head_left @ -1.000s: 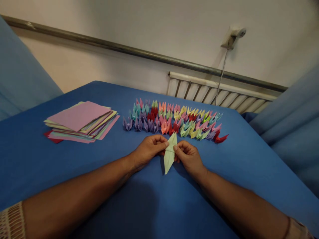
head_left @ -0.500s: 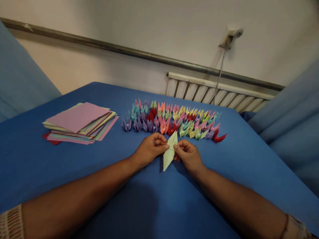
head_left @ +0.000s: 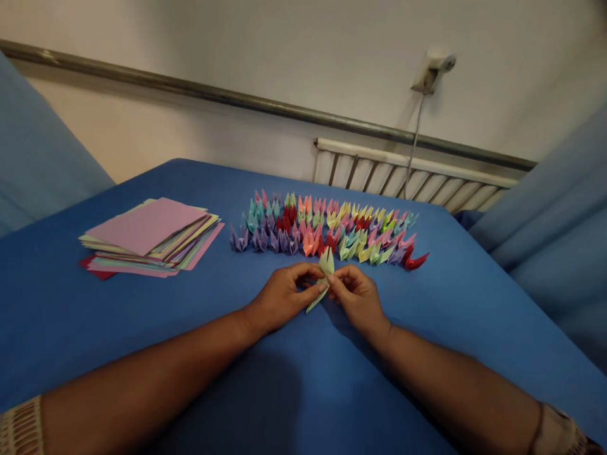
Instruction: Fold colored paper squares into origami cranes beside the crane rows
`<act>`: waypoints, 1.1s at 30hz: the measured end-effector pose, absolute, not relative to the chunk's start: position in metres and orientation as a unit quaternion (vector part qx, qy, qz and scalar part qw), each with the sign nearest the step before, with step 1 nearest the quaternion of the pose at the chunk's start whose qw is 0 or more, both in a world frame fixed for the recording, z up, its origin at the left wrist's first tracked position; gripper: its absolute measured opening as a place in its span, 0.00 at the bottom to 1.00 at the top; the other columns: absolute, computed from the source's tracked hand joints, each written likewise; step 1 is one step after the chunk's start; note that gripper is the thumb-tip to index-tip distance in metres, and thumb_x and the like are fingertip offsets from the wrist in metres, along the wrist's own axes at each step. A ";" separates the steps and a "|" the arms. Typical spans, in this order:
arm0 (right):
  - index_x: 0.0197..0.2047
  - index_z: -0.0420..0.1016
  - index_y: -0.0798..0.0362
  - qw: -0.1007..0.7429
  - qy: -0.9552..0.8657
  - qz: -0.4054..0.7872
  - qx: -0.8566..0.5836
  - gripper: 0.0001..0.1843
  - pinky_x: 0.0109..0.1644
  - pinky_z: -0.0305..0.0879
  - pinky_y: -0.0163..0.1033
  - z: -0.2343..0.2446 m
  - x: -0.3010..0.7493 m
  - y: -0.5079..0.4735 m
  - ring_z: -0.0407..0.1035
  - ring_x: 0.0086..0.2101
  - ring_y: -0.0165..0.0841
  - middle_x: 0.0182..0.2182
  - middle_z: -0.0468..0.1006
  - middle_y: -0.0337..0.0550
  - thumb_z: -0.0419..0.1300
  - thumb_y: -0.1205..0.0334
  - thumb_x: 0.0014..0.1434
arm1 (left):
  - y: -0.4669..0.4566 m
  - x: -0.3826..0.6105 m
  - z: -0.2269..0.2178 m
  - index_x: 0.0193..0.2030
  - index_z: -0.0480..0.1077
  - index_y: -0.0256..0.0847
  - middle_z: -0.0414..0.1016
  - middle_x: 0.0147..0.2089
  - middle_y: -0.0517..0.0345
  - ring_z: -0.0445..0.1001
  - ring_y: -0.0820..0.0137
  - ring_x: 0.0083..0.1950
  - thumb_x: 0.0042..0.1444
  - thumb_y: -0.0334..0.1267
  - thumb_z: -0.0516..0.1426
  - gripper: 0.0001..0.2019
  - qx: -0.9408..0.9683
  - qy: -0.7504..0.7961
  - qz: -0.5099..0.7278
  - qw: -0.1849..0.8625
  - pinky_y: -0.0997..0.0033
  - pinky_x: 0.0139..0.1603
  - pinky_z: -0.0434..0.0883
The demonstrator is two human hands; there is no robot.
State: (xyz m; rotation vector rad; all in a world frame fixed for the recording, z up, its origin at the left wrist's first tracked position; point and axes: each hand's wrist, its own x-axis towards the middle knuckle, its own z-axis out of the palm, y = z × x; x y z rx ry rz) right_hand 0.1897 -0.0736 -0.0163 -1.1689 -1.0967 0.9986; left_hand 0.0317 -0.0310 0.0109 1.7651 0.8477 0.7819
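Observation:
Between my hands is a pale green folded paper, narrow and pointed, with two tips standing up at its far end. My left hand pinches it from the left, thumb on the near part. From the right, my right hand grips its middle between thumb and fingers. The lower point of the paper shows below my left thumb; its middle is partly hidden by my fingers. Just beyond stand rows of folded paper cranes in purple, red, orange, green, yellow, pink and blue.
A stack of coloured paper sheets, pink on top, lies to the left on the blue-covered table. Behind are a white radiator, a metal rail and a wall socket with a cord. Blue curtains hang at both sides.
The green paper, spread flat as a long diamond before, is now folded narrower, its two far tips apart. Both hands stay on it, and the left thumb has shifted lower. The view has tilted slightly.

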 end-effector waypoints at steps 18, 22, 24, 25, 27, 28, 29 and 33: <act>0.39 0.73 0.50 0.604 -0.526 0.382 -0.462 0.06 0.33 0.61 0.34 -0.025 0.192 -0.076 0.64 0.28 0.27 0.28 0.72 0.35 0.61 0.57 0.60 | -0.021 0.032 0.006 0.33 0.71 0.36 0.71 0.29 0.62 0.69 0.74 0.31 0.49 0.42 0.62 0.11 0.609 0.387 0.358 0.593 0.74 0.34 0.66; 0.39 0.70 0.49 0.636 -0.471 0.438 -0.426 0.11 0.35 0.65 0.35 -0.026 0.189 -0.072 0.68 0.30 0.28 0.30 0.74 0.35 0.66 0.57 0.54 | -0.023 0.033 0.011 0.32 0.71 0.37 0.71 0.28 0.64 0.68 0.76 0.29 0.47 0.42 0.64 0.11 0.558 0.379 0.351 0.650 0.75 0.33 0.66; 0.36 0.69 0.50 0.641 -0.457 0.459 -0.411 0.12 0.36 0.66 0.35 -0.025 0.187 -0.071 0.68 0.30 0.28 0.30 0.74 0.35 0.67 0.57 0.52 | -0.025 0.034 0.011 0.32 0.71 0.36 0.72 0.28 0.63 0.69 0.76 0.29 0.46 0.41 0.64 0.12 0.546 0.377 0.341 0.666 0.75 0.34 0.66; 0.35 0.68 0.50 0.641 -0.454 0.465 -0.409 0.13 0.35 0.66 0.35 -0.025 0.186 -0.071 0.69 0.29 0.27 0.29 0.74 0.35 0.68 0.56 0.52 | -0.026 0.035 0.010 0.32 0.71 0.36 0.72 0.28 0.63 0.69 0.76 0.29 0.46 0.41 0.65 0.12 0.544 0.380 0.336 0.668 0.75 0.34 0.66; 0.35 0.68 0.50 0.640 -0.447 0.468 -0.414 0.14 0.34 0.66 0.34 -0.025 0.186 -0.070 0.68 0.28 0.27 0.28 0.74 0.34 0.68 0.56 0.51 | -0.026 0.035 0.009 0.32 0.70 0.36 0.72 0.27 0.63 0.69 0.76 0.28 0.45 0.40 0.65 0.12 0.546 0.386 0.330 0.666 0.75 0.33 0.66; 0.35 0.68 0.50 0.640 -0.443 0.469 -0.418 0.14 0.34 0.66 0.34 -0.025 0.186 -0.070 0.68 0.28 0.27 0.27 0.74 0.34 0.68 0.56 0.51 | -0.026 0.035 0.008 0.32 0.70 0.36 0.72 0.27 0.63 0.69 0.76 0.28 0.45 0.40 0.65 0.12 0.549 0.387 0.328 0.664 0.75 0.32 0.66; 0.36 0.68 0.50 0.639 -0.440 0.470 -0.422 0.14 0.33 0.66 0.34 -0.026 0.187 -0.069 0.68 0.27 0.27 0.27 0.74 0.34 0.68 0.56 0.51 | -0.026 0.035 0.007 0.32 0.70 0.36 0.72 0.26 0.63 0.69 0.76 0.27 0.45 0.40 0.65 0.12 0.553 0.388 0.327 0.661 0.75 0.32 0.65; 0.36 0.67 0.49 0.636 -0.444 0.474 -0.417 0.15 0.32 0.65 0.34 -0.026 0.187 -0.070 0.68 0.27 0.27 0.27 0.73 0.33 0.68 0.56 0.51 | -0.025 0.035 0.006 0.32 0.71 0.36 0.72 0.26 0.63 0.69 0.76 0.27 0.45 0.40 0.66 0.12 0.552 0.385 0.331 0.662 0.75 0.32 0.66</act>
